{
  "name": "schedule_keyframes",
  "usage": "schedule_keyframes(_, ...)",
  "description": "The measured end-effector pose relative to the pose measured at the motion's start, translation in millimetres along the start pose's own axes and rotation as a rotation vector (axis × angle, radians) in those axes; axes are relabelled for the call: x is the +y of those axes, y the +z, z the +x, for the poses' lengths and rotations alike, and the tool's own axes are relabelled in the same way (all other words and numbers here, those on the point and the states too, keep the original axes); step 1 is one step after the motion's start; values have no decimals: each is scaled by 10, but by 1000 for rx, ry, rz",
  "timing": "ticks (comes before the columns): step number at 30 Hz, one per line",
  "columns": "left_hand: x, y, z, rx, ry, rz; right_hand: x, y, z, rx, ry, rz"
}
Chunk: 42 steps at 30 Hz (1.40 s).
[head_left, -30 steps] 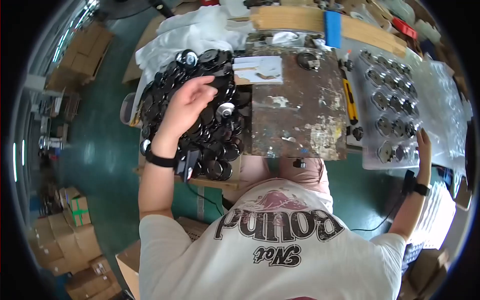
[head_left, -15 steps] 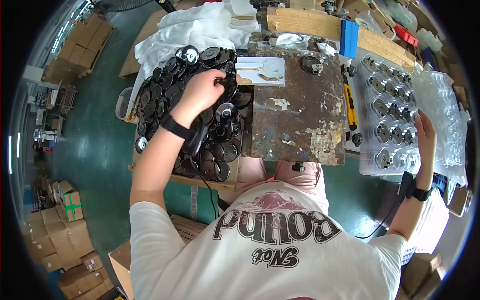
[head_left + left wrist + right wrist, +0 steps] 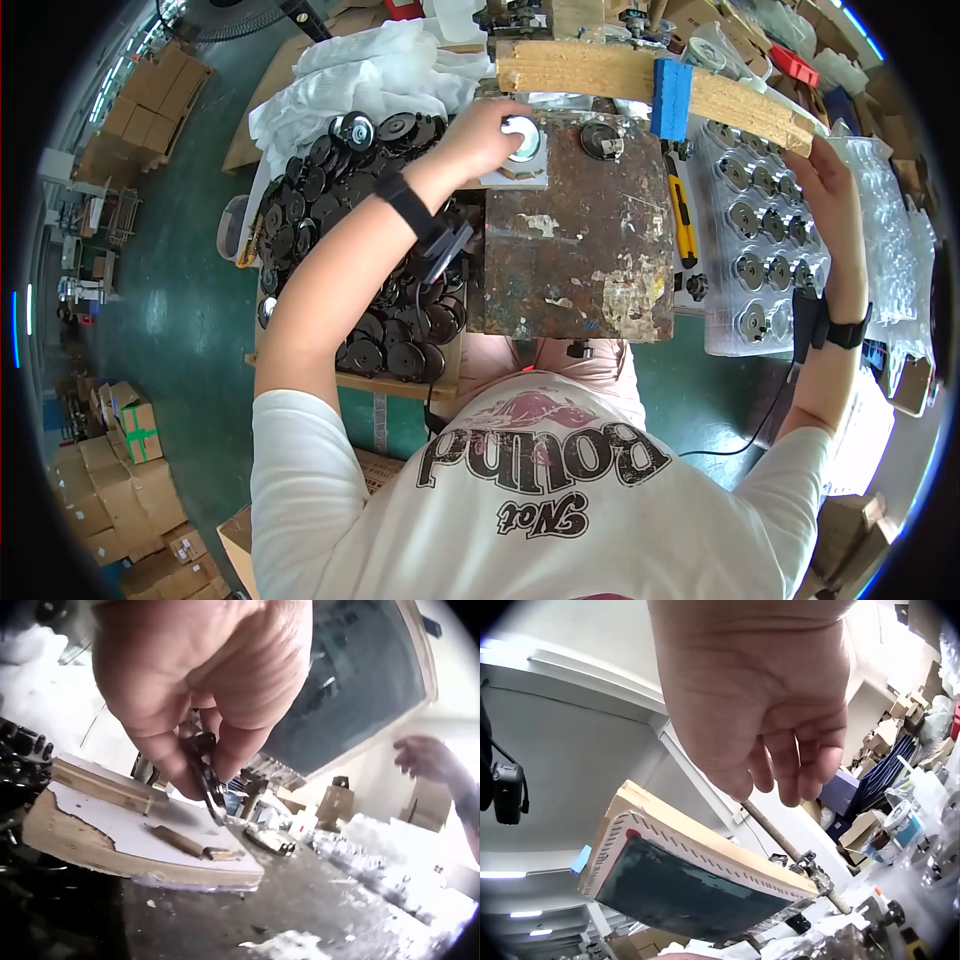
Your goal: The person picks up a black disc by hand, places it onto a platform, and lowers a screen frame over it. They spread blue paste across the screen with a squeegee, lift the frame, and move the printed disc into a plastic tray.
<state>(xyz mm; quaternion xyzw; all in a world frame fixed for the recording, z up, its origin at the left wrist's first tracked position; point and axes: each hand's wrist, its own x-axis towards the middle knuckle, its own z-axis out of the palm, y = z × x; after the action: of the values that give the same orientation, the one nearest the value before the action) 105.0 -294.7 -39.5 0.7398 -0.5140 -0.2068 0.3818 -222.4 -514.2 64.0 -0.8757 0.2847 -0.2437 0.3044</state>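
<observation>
My left hand pinches a shiny round disc-shaped part over the small white-topped board. In the left wrist view, thumb and fingers hold this dark part edge-on above the board, which carries thin wooden strips. My right hand is raised by the right end of a wooden screen frame, with its fingertips overlapping the wood there. The right wrist view shows its fingers loosely bent with nothing in them, above the tilted frame and its dark green mesh.
Many black discs are heaped left of the stained metal plate. A lone dark round part lies on the plate. To its right are a yellow cutter and a clear tray of parts. White cloth lies behind the heap.
My left hand was over the heap of discs, reached into it, then moved right to the white-topped board with a disc. My right hand rose from beside the tray to the frame's end.
</observation>
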Motion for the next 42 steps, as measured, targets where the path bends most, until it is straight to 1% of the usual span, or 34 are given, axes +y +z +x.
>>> schedule_keyframes(3, -80, 130, 58, 69, 242, 454, -41, 32, 138, -3, -73, 42)
schedule_keyframes(4, -90, 145, 59, 67, 243, 453, -46, 44, 177, 1, -113, 74)
schedule_keyframes(5, -88, 155, 40, 84, 232, 524, -64, 59, 202, 5, -153, 108)
schedule_keyframes(6, -86, 163, 15, 102, 221, 596, -112, 74, 220, 5, -151, 109)
schedule_keyframes(7, -85, 167, -9, 120, 208, 668, -188, 88, 243, -2, -190, 69)
schedule_keyframes(9, -65, 170, -41, 108, 191, 685, -326, 120, 285, -14, -268, -13)
schedule_keyframes(13, 10, 193, -54, 72, 146, 734, -432, 183, 362, -54, -298, 64)
schedule_keyframes(16, 8, 178, -61, 56, 106, 776, -407, 179, 427, -94, -248, 127)
schedule_keyframes(19, -132, 70, -41, 13, 216, 768, -417, 174, 436, -116, -226, 146)
schedule_keyframes(20, -166, 22, -31, 14, 216, 766, -422, 175, 432, -117, -229, 138)
schedule_keyframes(22, -233, -89, -6, -77, 287, 763, -431, 177, 424, -117, -230, 128)
schedule_keyframes(23, -223, -117, -10, -124, 324, 761, -438, 180, 414, -117, -268, 118)
schedule_keyframes(25, -151, -192, -7, -156, 327, 800, -460, 191, 420, -121, -351, 96)
schedule_keyframes(26, -87, -245, -6, -190, 331, 841, -460, 189, 429, -123, -354, 95)
schedule_keyframes(27, -64, -274, -14, -223, 334, 881, -445, 179, 439, -166, -367, 107)
schedule_keyframes(29, -84, -260, -40, -184, 338, 840, -406, 158, 470, -250, -393, 132)
schedule_keyframes(31, -109, -205, -60, -117, 353, 757, -370, 148, 482, -247, -376, 132)
schedule_keyframes(33, -102, -111, -50, -106, 342, 755, -350, 156, 486, -231, -341, 132)
schedule_keyframes(35, -81, -49, -31, -83, 330, 756, -355, 173, 481, -223, -343, 122)
schedule_keyframes(39, -38, -11, -42, -134, 260, 824, -351, 157, 469, -204, -340, 103)
schedule_keyframes(42, -84, -63, -32, -155, 310, 867, -347, 167, 478, -209, -331, 125)
